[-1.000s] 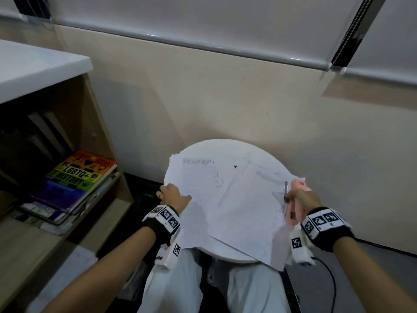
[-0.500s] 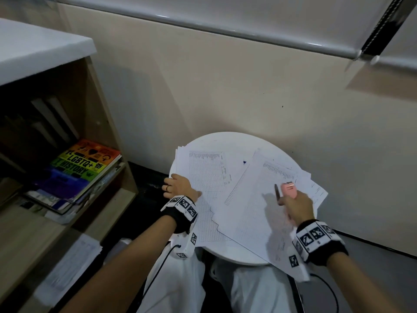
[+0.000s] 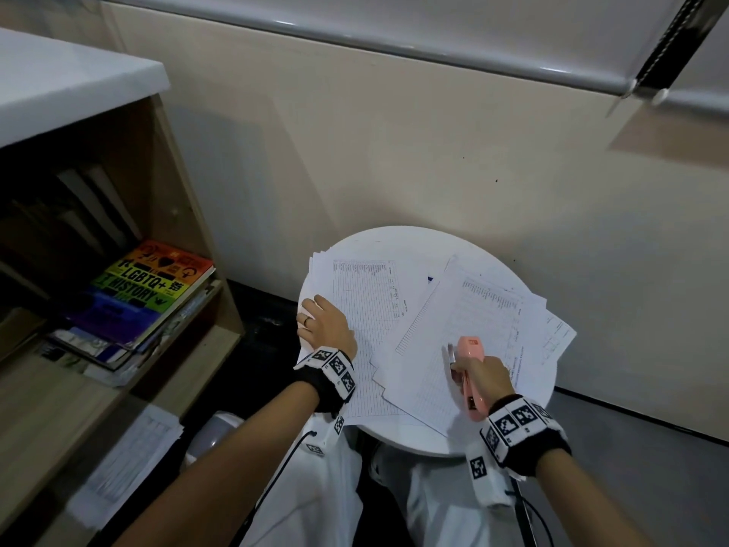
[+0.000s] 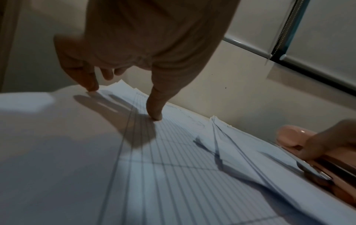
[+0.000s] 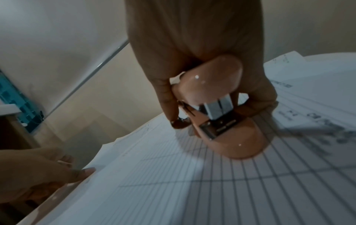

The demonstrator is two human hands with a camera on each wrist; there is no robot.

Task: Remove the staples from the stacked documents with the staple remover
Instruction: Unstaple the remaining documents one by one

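Observation:
Two spreads of printed, gridded documents lie on a small round white table (image 3: 410,238): a left stack (image 3: 367,294) and a right stack (image 3: 469,329) fanned over it. My left hand (image 3: 321,323) rests on the left stack near the table's left edge, its straight fingertips (image 4: 154,115) pressing the paper. My right hand (image 3: 479,375) grips a pink stapler-shaped staple remover (image 3: 469,353), its pink base (image 5: 237,141) sitting on the right stack (image 5: 192,182). A thin metal blade (image 4: 312,170) sticks out beside it. No staple is visible.
A wooden shelf unit (image 3: 189,238) stands to the left, holding a stack of books topped by a rainbow-covered book (image 3: 154,286). More papers (image 3: 130,459) lie on its lower ledge. A beige wall (image 3: 434,152) is close behind the table. My white-clothed knees (image 3: 315,487) sit under the table.
The right stack, held raised earlier, now lies flat on the table. My right hand has come down onto it with the staple remover. The left hand has shifted further onto the left stack.

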